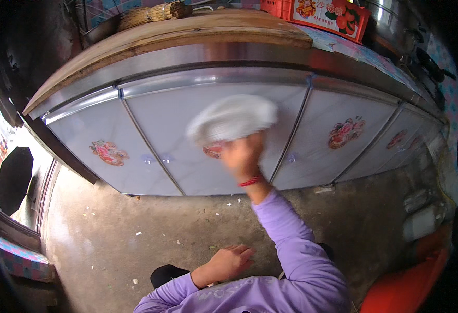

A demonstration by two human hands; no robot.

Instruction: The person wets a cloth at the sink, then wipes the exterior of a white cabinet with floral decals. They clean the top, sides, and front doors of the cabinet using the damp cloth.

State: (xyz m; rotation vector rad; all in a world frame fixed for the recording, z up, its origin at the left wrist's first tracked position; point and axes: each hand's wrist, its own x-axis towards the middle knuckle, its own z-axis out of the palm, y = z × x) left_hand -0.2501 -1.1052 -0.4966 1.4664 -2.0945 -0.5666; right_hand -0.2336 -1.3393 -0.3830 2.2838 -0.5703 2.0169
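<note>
Blurred by motion, my right hand (245,153) grips a white cloth (234,117) in front of a white cabinet door (162,113). Whether the cloth touches the door cannot be told. Behind the hand and cloth, a printed flower motif (212,152) on that door is partly covered. A red band circles my right wrist. My left hand (231,261) rests near my body at the lower middle, its fingers together and slightly bent, with no object visible in it. Small clear knobs (166,158) sit on the doors beside the metal strips.
A wooden board (197,29) lies along the metal-edged counter, with a straw brush (154,15) and a red plastic crate (328,17) at the back. Small scraps dot the concrete floor (135,234). At the lower right is a red object (405,281); a doorway is on the left.
</note>
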